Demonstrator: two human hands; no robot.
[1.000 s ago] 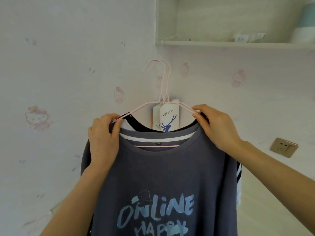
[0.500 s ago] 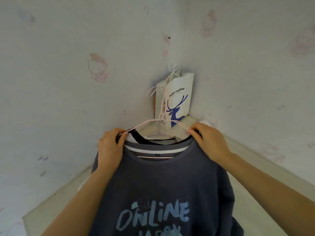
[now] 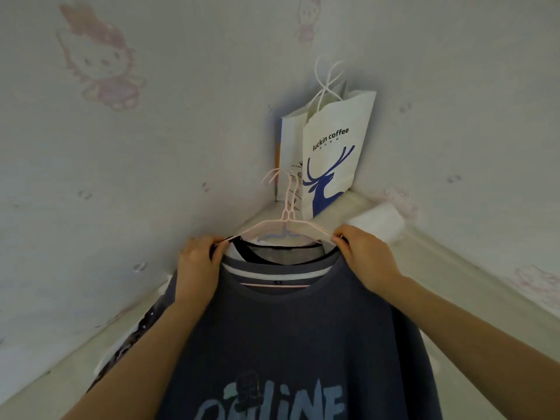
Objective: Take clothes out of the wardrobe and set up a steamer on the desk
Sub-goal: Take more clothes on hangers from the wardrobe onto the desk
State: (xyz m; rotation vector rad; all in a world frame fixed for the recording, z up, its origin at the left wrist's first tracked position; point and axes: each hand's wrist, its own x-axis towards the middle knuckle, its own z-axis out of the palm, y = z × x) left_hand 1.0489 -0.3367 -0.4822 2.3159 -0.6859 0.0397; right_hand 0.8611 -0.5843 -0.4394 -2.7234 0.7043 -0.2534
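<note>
Left grip (image 3: 198, 262) and right grip (image 3: 363, 259) each pinch one shoulder of the pink hangers (image 3: 291, 225). The grey T-shirt (image 3: 291, 328) hangs between them, above the counter (image 3: 69, 389) corner.

Risk: the hooks sit just in front of the paper bag (image 3: 333, 153). If you push forward, you may topple it. If you tilt the hangers, the shirts may slide off.

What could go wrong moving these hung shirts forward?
The hooks of the pink hangers point at the luckin coffee paper bag; pushing on could snag its handles or tip it. The left hand and right hand grip only the shoulders; other shirts behind the grey T-shirt might slip off.
</note>
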